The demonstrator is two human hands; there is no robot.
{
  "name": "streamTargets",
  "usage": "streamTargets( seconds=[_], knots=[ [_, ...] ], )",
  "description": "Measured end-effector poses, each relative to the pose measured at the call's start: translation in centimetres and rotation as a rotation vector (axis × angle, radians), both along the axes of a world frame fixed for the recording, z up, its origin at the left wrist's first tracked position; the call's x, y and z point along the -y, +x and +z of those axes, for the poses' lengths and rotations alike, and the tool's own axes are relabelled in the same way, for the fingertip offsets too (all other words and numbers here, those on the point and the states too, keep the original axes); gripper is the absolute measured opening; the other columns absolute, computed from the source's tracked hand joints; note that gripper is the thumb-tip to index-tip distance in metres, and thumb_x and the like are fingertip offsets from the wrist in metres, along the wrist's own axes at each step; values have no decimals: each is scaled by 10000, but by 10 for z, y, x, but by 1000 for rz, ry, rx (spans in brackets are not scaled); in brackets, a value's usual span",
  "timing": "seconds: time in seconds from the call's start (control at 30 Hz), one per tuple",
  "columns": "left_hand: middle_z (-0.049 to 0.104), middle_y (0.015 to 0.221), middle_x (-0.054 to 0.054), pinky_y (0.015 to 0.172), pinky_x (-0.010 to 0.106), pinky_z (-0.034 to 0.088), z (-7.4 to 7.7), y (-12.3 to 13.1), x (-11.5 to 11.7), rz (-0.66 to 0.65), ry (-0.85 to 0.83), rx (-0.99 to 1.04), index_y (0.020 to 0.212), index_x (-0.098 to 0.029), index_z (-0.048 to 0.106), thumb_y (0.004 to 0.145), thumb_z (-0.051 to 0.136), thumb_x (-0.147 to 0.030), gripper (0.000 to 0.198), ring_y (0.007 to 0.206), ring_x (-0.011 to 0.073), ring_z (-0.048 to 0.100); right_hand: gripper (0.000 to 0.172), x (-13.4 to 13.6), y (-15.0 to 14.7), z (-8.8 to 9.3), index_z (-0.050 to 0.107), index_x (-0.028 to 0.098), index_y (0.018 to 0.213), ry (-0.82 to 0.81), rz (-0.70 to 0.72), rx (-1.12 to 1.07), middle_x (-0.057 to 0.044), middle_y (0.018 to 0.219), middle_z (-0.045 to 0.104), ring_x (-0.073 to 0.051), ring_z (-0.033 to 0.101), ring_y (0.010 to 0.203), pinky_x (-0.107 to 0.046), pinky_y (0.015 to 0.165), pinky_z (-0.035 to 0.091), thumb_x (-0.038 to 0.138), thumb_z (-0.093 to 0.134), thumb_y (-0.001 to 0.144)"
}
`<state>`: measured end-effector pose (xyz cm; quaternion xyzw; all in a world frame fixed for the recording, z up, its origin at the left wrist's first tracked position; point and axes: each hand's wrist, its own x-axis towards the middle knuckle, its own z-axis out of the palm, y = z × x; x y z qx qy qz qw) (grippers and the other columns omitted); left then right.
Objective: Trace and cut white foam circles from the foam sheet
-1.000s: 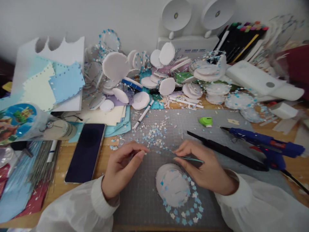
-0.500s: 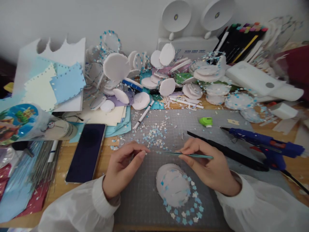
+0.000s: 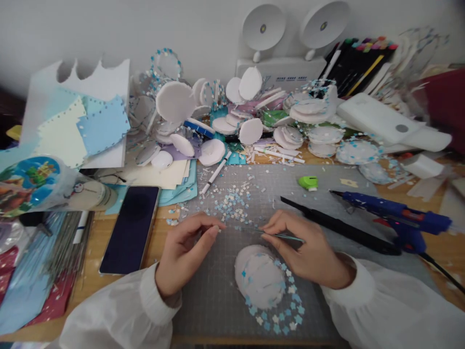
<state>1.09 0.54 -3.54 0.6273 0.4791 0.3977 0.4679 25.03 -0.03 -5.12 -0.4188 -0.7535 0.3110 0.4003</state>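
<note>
My right hand [image 3: 301, 249] pinches thin teal tweezers [image 3: 286, 237], their tip pointing left over the grey cutting mat [image 3: 214, 300]. My left hand [image 3: 185, 249] is closed in a pinch at the tweezer tip, on something too small to make out. Just in front of both hands lies a white foam disc [image 3: 258, 275] with small blue and white paper flowers [image 3: 283, 320] ringed round its near edge. A scatter of loose paper flowers [image 3: 232, 201] lies on the mat beyond my hands.
A dark phone [image 3: 131, 228] lies left of the mat. A blue glue gun [image 3: 395, 218] and a black rod [image 3: 341, 228] lie to the right. A pile of white foam discs [image 3: 250, 116], a green tape dispenser [image 3: 308, 182], a white pen [image 3: 217, 171] and paper sheets [image 3: 83, 126] crowd the back.
My right hand drew the tweezers a little rightward, then brought them back left to the left hand's pinch. The left hand has stayed put.
</note>
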Motion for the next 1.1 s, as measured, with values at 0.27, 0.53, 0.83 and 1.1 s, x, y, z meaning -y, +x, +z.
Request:
streamTargets(
  seconds=[0.27, 0.53, 0.83, 1.1],
  knots=[
    [664, 754, 25, 593, 211, 444, 3, 2, -3, 7, 17, -24, 854, -173, 692, 874, 567, -240, 143, 648, 110, 568, 121, -3, 2, 12, 572, 196, 791, -12, -87, -81, -20, 745, 640, -130, 624, 700, -243, 620, 501, 85, 609, 820],
    [666, 753, 38, 587, 223, 449, 3, 3, -2, 3, 14, -28, 842, -168, 693, 871, 572, -258, 154, 646, 120, 571, 143, -4, 2, 6, 545, 214, 843, 73, 73, 19, -38, 806, 656, -151, 629, 755, -286, 651, 523, 81, 595, 828],
    [669, 761, 34, 580, 215, 441, 3, 3, -1, 8, 15, -25, 848, -168, 688, 873, 566, -252, 150, 645, 114, 566, 123, -4, 0, 2, 546, 201, 784, -5, -29, -11, -17, 752, 641, -135, 614, 700, -256, 619, 494, 96, 592, 829],
    [659, 749, 36, 573, 213, 427, 3, 3, -1, -9, 26, -27, 844, -161, 686, 869, 567, -242, 146, 646, 115, 559, 109, -5, 0, 11, 567, 197, 753, -127, -123, -193, -25, 716, 630, -141, 610, 663, -253, 587, 513, 194, 644, 829]
  ],
)
